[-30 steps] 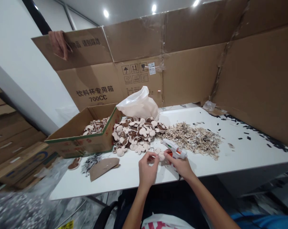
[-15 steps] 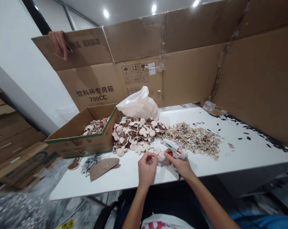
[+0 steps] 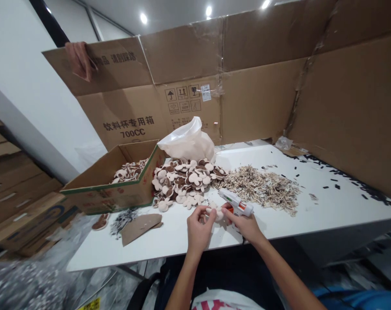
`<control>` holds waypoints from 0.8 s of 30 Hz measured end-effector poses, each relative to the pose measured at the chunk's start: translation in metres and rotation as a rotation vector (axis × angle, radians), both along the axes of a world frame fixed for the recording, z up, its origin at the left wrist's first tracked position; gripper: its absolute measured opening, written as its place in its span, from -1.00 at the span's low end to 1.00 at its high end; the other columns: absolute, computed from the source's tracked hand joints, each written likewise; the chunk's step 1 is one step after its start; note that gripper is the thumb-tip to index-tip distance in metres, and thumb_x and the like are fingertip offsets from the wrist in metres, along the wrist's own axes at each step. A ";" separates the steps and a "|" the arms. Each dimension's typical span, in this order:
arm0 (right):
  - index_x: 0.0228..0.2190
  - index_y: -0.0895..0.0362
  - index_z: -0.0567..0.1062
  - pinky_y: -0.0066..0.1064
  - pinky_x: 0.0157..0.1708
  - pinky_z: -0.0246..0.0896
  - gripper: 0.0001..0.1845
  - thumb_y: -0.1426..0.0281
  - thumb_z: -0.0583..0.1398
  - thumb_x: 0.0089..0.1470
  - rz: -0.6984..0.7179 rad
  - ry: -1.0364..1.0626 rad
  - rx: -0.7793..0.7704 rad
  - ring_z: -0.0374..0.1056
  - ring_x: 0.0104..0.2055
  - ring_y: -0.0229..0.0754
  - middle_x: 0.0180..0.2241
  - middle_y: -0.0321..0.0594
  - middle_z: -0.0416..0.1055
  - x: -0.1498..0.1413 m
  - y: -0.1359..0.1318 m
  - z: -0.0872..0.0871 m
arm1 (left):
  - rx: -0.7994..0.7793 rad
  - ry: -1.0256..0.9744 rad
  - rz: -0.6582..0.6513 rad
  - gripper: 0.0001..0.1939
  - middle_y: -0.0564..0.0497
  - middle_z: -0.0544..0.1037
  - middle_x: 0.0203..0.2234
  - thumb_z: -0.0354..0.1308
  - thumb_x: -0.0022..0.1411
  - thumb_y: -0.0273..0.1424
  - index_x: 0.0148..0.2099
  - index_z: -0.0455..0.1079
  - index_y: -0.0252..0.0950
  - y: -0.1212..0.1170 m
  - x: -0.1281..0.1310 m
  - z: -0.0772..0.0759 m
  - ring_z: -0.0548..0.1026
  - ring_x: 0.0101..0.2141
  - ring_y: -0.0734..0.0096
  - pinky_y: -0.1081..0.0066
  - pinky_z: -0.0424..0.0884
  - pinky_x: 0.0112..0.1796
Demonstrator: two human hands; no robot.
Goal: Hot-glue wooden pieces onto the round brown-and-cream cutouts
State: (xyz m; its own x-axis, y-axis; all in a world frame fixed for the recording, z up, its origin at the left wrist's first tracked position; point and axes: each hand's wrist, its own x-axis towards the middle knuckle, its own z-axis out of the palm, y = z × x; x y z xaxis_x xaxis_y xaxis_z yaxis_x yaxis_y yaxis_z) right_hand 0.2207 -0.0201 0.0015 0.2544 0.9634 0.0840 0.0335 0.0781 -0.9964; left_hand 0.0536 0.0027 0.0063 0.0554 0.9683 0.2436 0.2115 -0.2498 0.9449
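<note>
My left hand (image 3: 198, 228) is closed, pinching a small pale round piece (image 3: 216, 212) at the near edge of the white table (image 3: 327, 211). My right hand (image 3: 245, 224) is closed too, fingers pinching the same piece from the right, and it lies beside a white glue gun (image 3: 236, 203) whose handle it seems to touch. Just beyond the hands is a heap of pale and brown round pieces (image 3: 185, 181). To the right of that lies a pile of thin pale strips (image 3: 263, 186).
An open cardboard box (image 3: 114, 189) of more round pieces stands at the left, with a white plastic bag (image 3: 189, 142) behind the heap. Tall cardboard walls (image 3: 260, 94) surround the table. Another person's hand (image 3: 80, 60) grips the wall's top left. A cardboard scrap (image 3: 139, 226) lies near the front.
My hands have drawn slightly closer together around the small piece, and the glue gun has shifted a little left. The hand on the cardboard wall looks blurred.
</note>
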 end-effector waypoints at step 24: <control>-0.38 0.14 0.59 -0.38 -0.50 0.17 -0.53 0.01 0.46 -0.14 0.001 0.241 -0.039 0.24 -0.59 -0.22 -0.64 -0.35 0.36 0.005 0.008 -0.007 | 0.082 0.015 -0.055 -0.75 0.07 0.44 -0.46 0.25 0.24 -0.27 -0.07 0.51 -0.26 -0.006 0.000 0.007 0.30 -0.48 0.42 0.47 0.26 -0.41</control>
State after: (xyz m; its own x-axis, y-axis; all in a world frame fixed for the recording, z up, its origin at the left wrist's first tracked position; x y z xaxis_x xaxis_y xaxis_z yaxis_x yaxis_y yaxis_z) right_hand 0.2257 -0.0125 -0.0050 0.2615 0.9651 -0.0165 -0.2061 0.0391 -0.9778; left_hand 0.0540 -0.0035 0.0131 0.1121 0.9406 0.3204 0.2098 -0.3376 0.9176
